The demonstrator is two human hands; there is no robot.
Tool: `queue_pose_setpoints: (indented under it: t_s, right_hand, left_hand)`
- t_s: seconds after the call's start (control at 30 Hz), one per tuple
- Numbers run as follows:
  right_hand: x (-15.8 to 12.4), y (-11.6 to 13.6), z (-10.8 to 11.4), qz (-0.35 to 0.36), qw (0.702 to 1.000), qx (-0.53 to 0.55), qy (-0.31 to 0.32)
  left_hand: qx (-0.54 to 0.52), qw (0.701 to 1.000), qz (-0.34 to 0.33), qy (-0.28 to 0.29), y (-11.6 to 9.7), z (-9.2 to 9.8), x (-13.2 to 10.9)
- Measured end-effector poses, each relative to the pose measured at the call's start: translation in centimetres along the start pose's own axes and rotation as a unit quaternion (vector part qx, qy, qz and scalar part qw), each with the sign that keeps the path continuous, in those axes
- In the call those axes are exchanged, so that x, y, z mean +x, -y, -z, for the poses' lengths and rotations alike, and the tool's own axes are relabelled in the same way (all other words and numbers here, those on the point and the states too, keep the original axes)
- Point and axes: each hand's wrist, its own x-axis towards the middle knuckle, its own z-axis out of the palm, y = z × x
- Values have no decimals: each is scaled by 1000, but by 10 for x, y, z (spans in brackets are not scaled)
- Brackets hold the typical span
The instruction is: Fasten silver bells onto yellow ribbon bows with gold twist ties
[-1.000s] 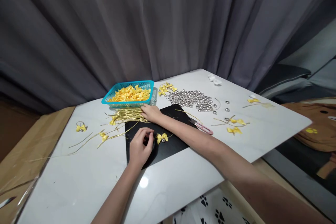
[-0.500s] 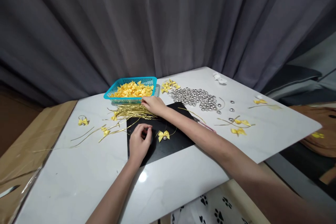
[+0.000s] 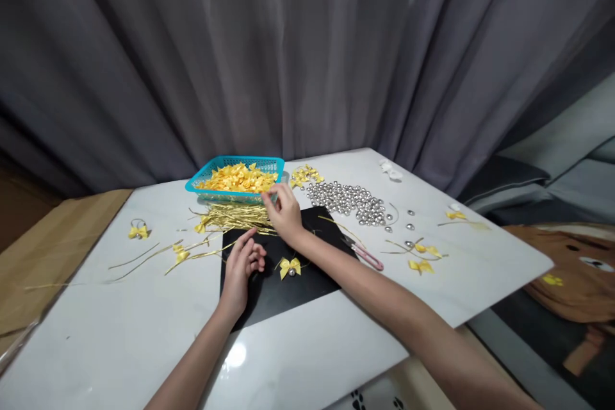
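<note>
My right hand (image 3: 284, 210) is over the near right corner of the blue basket, by a bundle of gold wire ties (image 3: 235, 216). Its thumb and index finger come together in a pinch; whatever may lie between them is too small to make out. My left hand (image 3: 244, 266) hovers at the left side of a black mat (image 3: 283, 304), fingers loosely spread and holding nothing. Between the hands, nearer to me, a yellow ribbon bow (image 3: 290, 265) with a silver bead (image 3: 292, 272) lies on the mat, thin wire at its sides.
Yellow bows fill the blue basket (image 3: 192, 187) at the back. Silver beads (image 3: 353, 198) are heaped right of it. Pink-handled snips (image 3: 368, 257) rest by the mat's right edge. Loose bows and wires lie at both sides of the white table (image 3: 144, 327).
My right hand has risen slightly from the wire bundle and turned. My left hand's fingers have uncurled and spread. The camera view has shifted, and the snips show more fully.
</note>
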Motion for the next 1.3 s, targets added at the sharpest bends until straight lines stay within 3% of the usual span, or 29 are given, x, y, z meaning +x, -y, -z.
queue_pose_setpoints:
  t_s: [0.13,0.33,0.4,0.5,0.6,0.67,0.73,0.93,1.03,1.13,1.23,1.3]
  right_hand:
    - [-34,2,17,156,982,-16,104]
    - [-58,-5,31,171,963,-12,208]
    - [-59,-6,30,126,967,40,219]
    - [-61,-1,30,-71,961,195,182]
    - [-63,8,38,-249,884,373,136]
    - [-63,13,46,-282,847,434,122]
    - [-59,12,54,-294,832,456,115]
    - [-41,-10,64,-324,818,473,51]
    - [-34,-15,69,-321,813,485,35]
    - [-30,-10,76,-303,813,497,23]
    - [-32,-2,77,-278,821,497,35]
    - [-38,3,74,-265,828,488,70]
  left_hand:
    - [-69,997,28,-11,0,0,2]
    - [-137,987,64,-47,8,4,7]
    - [-168,981,86,-49,7,3,7]
    - [-210,968,125,-63,2,-2,5]
    - [-265,945,162,-102,-6,-8,2]
    - [-290,936,173,-98,-10,-11,0]
    - [-292,937,172,-83,-12,-12,-2]
    - [-192,974,108,-54,-4,0,7]
    - [-43,993,-6,-112,-2,19,21]
    - [69,969,-113,-210,-5,35,30]
    - [126,952,-138,-241,-4,29,21]
    - [129,963,-116,-205,0,14,9]
